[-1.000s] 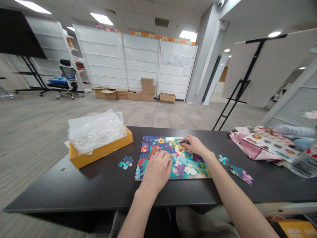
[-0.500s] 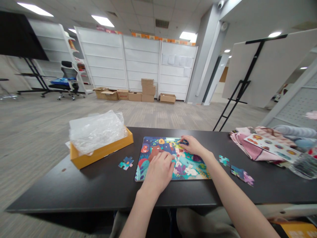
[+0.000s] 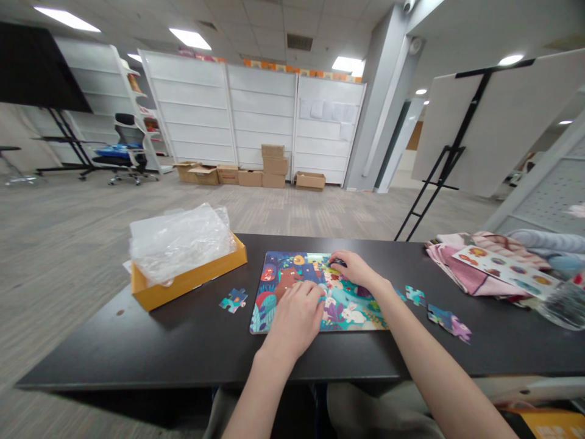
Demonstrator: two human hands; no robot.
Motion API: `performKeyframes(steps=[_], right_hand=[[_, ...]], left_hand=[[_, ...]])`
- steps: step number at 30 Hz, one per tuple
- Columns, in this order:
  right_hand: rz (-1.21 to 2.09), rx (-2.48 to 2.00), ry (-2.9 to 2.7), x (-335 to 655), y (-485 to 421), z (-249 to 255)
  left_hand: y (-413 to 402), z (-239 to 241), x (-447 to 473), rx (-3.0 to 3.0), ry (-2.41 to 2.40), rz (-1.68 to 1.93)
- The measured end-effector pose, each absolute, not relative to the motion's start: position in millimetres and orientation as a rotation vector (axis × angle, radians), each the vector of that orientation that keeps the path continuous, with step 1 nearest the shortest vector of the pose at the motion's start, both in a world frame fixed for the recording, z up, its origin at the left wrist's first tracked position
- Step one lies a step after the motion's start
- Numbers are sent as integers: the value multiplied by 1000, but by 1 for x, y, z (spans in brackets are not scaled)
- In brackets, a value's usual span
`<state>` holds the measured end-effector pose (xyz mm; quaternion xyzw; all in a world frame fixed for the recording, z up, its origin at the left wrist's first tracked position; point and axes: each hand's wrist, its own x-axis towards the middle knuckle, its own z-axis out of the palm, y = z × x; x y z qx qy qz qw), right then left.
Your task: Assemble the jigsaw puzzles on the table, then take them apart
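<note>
A colourful jigsaw puzzle [image 3: 354, 314] with a bear, rabbits and plants lies on the black table, mostly put together. My left hand [image 3: 297, 308] rests flat on its middle, fingers stretched out and covering part of the picture. Over the puzzle's upper right, my right hand [image 3: 354, 268] is curled with a dark blue puzzle piece [image 3: 339, 263] at its fingertips. The piece is mostly hidden by the fingers. A loose puzzle piece [image 3: 234, 300] lies left of the puzzle. To the right lie a teal piece [image 3: 415, 295] and a blue and pink pair [image 3: 449, 322].
On the table's left stands a yellow box [image 3: 192, 281] with clear plastic wrap [image 3: 183, 241] on top. Pink cloth [image 3: 475, 274], a sticker sheet [image 3: 505, 271] and a clear plastic container [image 3: 564, 305] lie at the right. Beyond the table are cardboard boxes [image 3: 274, 166].
My right hand has shifted slightly left along the puzzle's upper part, and less of the dark blue piece shows. My left hand has stayed on the puzzle.
</note>
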<state>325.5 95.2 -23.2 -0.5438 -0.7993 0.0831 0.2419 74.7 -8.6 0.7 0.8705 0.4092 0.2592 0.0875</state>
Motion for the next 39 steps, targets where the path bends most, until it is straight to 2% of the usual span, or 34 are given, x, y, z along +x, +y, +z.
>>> performKeyframes(steps=[39], right_hand=[[187, -1390, -2223, 318, 102, -36]], left_hand=[[-12, -3, 79, 2633, 1156, 700]])
